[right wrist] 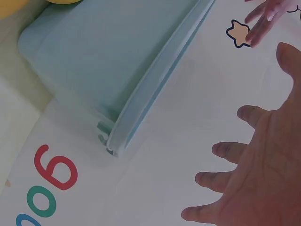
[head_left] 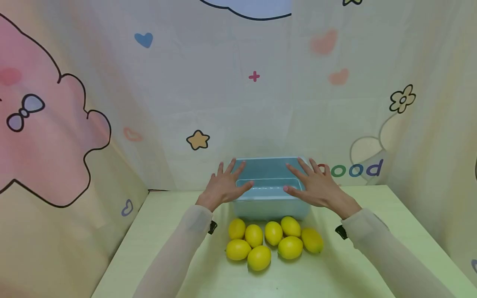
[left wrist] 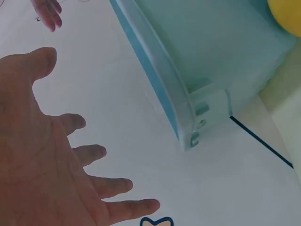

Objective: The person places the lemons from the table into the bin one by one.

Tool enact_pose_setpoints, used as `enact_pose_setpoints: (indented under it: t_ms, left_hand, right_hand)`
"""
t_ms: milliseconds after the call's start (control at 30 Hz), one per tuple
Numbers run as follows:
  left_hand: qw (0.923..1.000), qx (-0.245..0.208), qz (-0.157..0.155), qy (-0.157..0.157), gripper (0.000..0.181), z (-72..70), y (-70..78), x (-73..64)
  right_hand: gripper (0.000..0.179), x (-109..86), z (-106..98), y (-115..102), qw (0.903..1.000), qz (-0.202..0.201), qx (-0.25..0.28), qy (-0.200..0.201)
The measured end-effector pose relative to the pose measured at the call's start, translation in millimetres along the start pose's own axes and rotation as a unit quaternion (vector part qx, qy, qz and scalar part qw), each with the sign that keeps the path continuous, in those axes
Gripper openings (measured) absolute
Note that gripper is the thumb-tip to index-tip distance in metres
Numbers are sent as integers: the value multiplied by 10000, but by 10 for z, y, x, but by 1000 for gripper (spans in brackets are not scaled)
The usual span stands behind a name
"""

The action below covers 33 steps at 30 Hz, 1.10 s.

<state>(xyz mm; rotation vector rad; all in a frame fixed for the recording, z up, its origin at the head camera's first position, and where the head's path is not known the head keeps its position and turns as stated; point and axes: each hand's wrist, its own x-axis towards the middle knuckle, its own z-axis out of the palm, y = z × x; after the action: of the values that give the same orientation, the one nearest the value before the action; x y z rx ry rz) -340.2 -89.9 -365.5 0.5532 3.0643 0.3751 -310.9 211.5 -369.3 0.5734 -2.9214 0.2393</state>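
In the head view a light blue plastic bin [head_left: 271, 209] stands at the back of the table, its top facing up. Several yellow lemons [head_left: 259, 258] lie in a loose cluster in front of it. My left hand [head_left: 223, 187] hovers over the bin's left side, fingers spread, holding nothing. Over the right side hovers my right hand [head_left: 316, 188], its fingers spread too and nothing in them. Both wrist views show a gap between each palm and the bin wall. The bin's floor is partly hidden by its front wall.
The pale table [head_left: 167, 231] reaches to a printed curtain [head_left: 223, 95] right behind the bin. More curtain [head_left: 123, 178] hangs along the left side, and another stretch closes off the right. A dark wrist camera piece [head_left: 341, 232] shows at the right sleeve.
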Motion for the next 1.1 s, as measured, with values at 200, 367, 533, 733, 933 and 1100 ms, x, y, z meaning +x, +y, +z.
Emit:
enact_pose_setpoints:
  t_ms: [200,367,533,733,933,1100]
  left_hand:
    - [9999,-160,-43,39,82,49,-58,5]
    - [9981,-599,-115,-51,81,74,-98,15]
    - [9950,-973,-169,-115,76,107,-143,28]
    - [9912,-1296,-254,-71,74,198,-196,58]
    - [9895,-1428,-205,120,71,276,-218,83]
    - [9874,-1562,-154,205,67,310,-248,110]
  right_hand:
    - [79,-114,11,36,9999,18,107,93]
    - [79,-205,28,56,9998,3,34,205]
    - [79,-310,38,39,9993,-33,75,361]
    - [79,-452,84,22,9979,-156,-35,629]
    - [81,-585,170,37,9963,-238,-94,818]
    - [78,-682,248,43,9944,-318,-13,1011]
